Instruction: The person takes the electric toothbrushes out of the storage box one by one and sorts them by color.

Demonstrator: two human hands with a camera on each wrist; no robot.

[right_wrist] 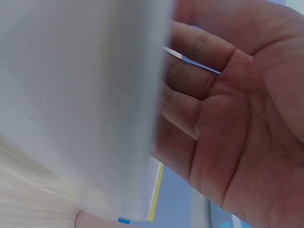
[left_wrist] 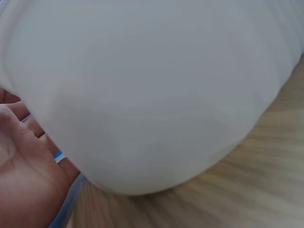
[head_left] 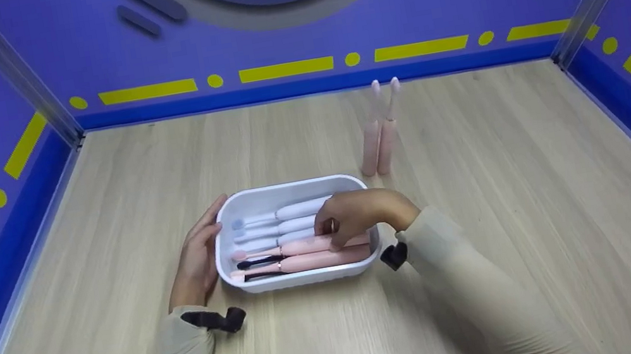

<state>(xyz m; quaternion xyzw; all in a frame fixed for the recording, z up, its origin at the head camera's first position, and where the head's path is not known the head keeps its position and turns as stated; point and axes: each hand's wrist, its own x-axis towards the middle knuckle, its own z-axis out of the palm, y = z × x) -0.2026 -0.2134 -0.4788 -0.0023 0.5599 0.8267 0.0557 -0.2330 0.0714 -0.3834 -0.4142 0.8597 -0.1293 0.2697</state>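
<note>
A white plastic bin point(head_left: 300, 279) holds several electric toothbrushes lying side by side. White toothbrushes point(head_left: 295, 210) fill its far half; pink ones point(head_left: 323, 259) lie nearer, with black brush heads point(head_left: 250, 265) among them. My left hand point(head_left: 199, 257) rests against the bin's left end, fingers fairly straight along the outside wall; the left wrist view shows the palm point(left_wrist: 28, 171) beside that wall. My right hand point(head_left: 360, 211) reaches over the right rim and pinches a pink toothbrush point(head_left: 301, 246) by its handle. In the right wrist view the bin wall hides the fingertips.
Two pink electric toothbrushes point(head_left: 387, 139) stand upright, close together, on the wooden table point(head_left: 482, 175) behind the bin's right corner. Purple-blue panels point(head_left: 293, 46) with yellow marks wall the table at the back and both sides.
</note>
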